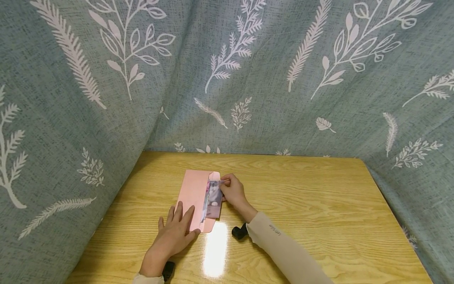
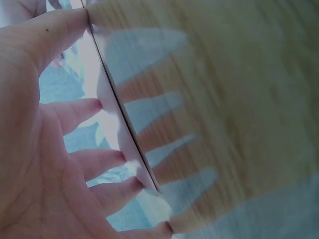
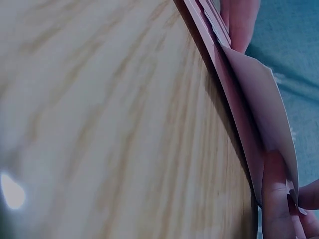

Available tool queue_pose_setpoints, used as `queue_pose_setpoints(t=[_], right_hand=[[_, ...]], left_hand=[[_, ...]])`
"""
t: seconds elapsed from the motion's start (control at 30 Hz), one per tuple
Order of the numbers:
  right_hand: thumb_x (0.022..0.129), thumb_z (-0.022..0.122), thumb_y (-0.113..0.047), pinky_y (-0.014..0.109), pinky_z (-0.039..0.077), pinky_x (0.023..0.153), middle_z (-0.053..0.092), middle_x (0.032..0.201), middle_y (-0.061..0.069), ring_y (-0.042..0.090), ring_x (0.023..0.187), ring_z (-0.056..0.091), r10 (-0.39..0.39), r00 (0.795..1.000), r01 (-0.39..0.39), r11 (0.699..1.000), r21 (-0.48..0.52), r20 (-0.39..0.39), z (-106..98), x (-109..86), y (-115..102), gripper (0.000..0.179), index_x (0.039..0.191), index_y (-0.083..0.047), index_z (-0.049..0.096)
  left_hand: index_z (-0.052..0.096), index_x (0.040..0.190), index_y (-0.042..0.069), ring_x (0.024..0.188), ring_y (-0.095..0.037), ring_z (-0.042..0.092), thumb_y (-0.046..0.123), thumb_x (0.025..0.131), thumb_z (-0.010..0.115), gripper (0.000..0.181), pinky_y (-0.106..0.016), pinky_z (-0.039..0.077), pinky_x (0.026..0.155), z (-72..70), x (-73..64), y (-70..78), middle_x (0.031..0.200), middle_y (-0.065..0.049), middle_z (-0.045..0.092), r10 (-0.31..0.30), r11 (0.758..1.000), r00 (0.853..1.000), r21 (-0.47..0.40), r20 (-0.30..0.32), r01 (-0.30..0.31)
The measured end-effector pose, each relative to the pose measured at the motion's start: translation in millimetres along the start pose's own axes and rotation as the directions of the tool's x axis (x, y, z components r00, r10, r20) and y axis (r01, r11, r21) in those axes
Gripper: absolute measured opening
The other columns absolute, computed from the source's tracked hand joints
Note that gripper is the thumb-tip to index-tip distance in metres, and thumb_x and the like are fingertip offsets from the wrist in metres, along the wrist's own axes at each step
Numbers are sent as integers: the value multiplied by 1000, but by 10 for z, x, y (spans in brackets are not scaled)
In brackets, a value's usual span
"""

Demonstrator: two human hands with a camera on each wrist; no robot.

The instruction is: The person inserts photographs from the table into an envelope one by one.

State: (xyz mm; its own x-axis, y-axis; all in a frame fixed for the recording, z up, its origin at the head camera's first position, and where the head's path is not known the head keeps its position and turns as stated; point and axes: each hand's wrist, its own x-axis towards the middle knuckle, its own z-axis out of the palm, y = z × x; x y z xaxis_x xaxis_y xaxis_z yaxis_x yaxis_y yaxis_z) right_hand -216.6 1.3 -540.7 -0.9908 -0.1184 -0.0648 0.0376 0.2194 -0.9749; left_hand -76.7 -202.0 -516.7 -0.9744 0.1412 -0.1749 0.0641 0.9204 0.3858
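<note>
A pink envelope [image 1: 193,185] lies on the wooden table, its flap side toward the right. A card with a cat picture [image 1: 214,197] sticks partway out of its right-hand opening; the rest of the card is hidden inside. My right hand [image 1: 234,191] pinches the card's upper right edge between thumb and fingers. In the right wrist view the card [image 3: 261,94] stands lifted at a slant over the envelope flap. With fingers spread, my left hand [image 1: 174,232] rests on the envelope's lower left part, fingertips pressing its surface.
The wooden table [image 1: 301,197] stretches out to the right. A blue-grey cloth [image 1: 276,79] with white leaf prints hangs behind it and along both sides. Small black devices sit at both wrists, and a bright light reflection [image 1: 215,252] shows on the tabletop.
</note>
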Motion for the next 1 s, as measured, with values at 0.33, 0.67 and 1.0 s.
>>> queue_pose_setpoints(t=[0.33,0.67,1.0], right_hand=[[92,62,2,32,55,45,61,93,11,15,55,58,2,1000,-2,1000,1,11,61,-12,-39,20,113,2,62],[93,63,2,30,54,43,62,92,10,14,55,57,-20,1000,20,999,-36,4,126,-17,-39,18,110,-1,62],[92,64,1,27,49,39,61,84,7,10,46,52,-90,996,90,994,-59,-10,197,-48,-36,14,106,-1,62]], left_hand=[[34,158,15,146,-51,10,47,96,65,76,-81,7,103,-8,2,4,161,-29,13,-1,1000,1000,-9,8,1],[34,158,15,146,-51,10,47,95,65,76,-80,7,103,-17,-3,6,161,-29,13,-6,1000,1000,-14,11,7],[35,157,14,146,-51,11,47,95,65,76,-80,8,104,-2,-6,-4,161,-29,15,3,1000,1000,4,-4,-3]])
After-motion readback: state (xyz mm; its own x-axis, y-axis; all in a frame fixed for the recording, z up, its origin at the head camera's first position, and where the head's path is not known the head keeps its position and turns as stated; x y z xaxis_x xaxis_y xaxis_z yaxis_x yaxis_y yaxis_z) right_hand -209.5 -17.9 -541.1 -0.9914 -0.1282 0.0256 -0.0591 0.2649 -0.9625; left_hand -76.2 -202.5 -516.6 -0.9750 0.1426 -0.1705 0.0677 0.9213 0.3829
